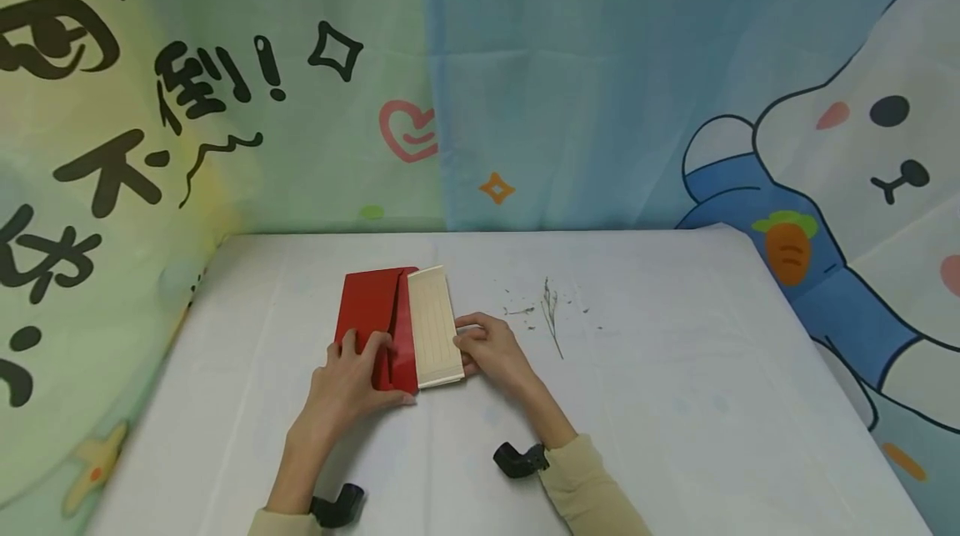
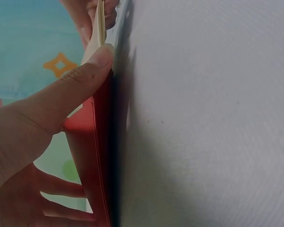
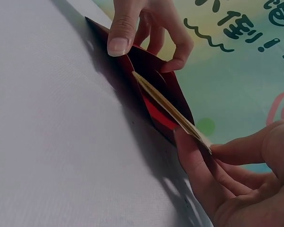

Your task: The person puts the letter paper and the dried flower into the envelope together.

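A red envelope [image 1: 367, 300] stands out on the white table, its mouth spread toward the right. My left hand [image 1: 339, 390] holds it, thumb at the near edge and fingers across the top face. Folded cream paper with faint lines [image 1: 433, 328] has its left end inside the mouth. On the paper's right edge, my right hand [image 1: 497, 355] pinches between thumb and fingers. In the right wrist view, the paper [image 3: 165, 105] slants between the envelope's parted red walls [image 3: 151, 60]. How deep it reaches is partly hidden.
A thin dried sprig [image 1: 551, 319] lies to the right of the hands, with small crumbs scattered round it. The white tabletop [image 1: 697, 403] ends at a printed cloth backdrop [image 1: 562, 119] behind and at both sides.
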{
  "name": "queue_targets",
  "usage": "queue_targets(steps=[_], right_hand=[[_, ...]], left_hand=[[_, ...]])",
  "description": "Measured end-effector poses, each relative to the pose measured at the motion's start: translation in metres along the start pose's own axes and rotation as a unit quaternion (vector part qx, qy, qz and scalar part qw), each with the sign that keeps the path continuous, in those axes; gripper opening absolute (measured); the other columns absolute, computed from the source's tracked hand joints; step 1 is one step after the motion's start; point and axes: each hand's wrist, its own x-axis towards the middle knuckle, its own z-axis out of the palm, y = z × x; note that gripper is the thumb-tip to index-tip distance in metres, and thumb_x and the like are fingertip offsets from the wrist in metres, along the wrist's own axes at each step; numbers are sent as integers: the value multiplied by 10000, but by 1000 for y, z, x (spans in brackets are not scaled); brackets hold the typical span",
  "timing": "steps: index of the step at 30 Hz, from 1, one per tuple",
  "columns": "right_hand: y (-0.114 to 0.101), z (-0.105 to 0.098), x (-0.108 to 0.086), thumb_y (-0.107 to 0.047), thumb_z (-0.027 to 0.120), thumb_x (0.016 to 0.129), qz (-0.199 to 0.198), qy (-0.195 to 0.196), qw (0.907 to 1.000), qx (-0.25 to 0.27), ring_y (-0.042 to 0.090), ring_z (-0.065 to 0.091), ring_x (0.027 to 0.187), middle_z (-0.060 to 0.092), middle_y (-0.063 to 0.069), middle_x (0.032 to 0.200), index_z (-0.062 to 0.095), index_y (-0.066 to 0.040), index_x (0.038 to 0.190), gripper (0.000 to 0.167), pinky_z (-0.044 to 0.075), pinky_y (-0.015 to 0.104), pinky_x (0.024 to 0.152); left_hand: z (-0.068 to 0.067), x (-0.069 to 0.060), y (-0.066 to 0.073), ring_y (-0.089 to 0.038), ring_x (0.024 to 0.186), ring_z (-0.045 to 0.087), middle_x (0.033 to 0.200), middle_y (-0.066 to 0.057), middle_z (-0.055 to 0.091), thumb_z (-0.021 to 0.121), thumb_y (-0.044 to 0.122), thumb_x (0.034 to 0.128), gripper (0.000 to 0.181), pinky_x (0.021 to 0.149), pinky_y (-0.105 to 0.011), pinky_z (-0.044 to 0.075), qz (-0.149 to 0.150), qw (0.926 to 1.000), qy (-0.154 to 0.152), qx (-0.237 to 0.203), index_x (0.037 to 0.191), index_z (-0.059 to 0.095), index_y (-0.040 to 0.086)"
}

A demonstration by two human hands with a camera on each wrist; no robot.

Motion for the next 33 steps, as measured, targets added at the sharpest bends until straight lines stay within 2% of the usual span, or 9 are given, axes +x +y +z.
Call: queue_targets(steps=[9, 16, 23, 33], right_hand=[[-2, 8, 8, -26, 609, 963, 68, -68, 9996, 249, 172, 716, 650, 754, 208, 972, 601, 58, 1296, 344, 617, 354, 611], [-2, 16, 11, -47, 627, 967, 92, -194, 9997, 143, 177, 722, 665, 753, 190, 985, 595, 45, 1296, 343, 620, 356, 624], [-7, 22, 10, -56, 639, 960, -21, -322, 9994, 109, 196, 734, 689, 751, 191, 988, 592, 47, 1289, 348, 619, 358, 629], [-3, 32, 13, -23, 634, 954, 4, -575, 9977, 354, 167, 716, 660, 743, 183, 967, 568, 74, 1289, 356, 620, 356, 612]], left_hand=[[0, 0, 1, -453, 1098, 534, 1267, -242, 517, 925, 574, 662, 795, 683, -535, 560, -37, 10000, -37, -3, 1259, 511, 252], [2, 1, 1, -452, 1052, 554, 1248, -243, 524, 929, 578, 652, 793, 646, -523, 561, -2, 9999, 52, 93, 1237, 511, 244], [0, 1, 1, -459, 1071, 552, 1260, -250, 520, 924, 580, 660, 789, 654, -529, 562, -27, 9999, 3, 106, 1242, 503, 253], [0, 1, 2, -444, 1077, 545, 1275, -256, 518, 931, 569, 654, 793, 667, -533, 571, -40, 9999, 19, 95, 1246, 515, 244]])
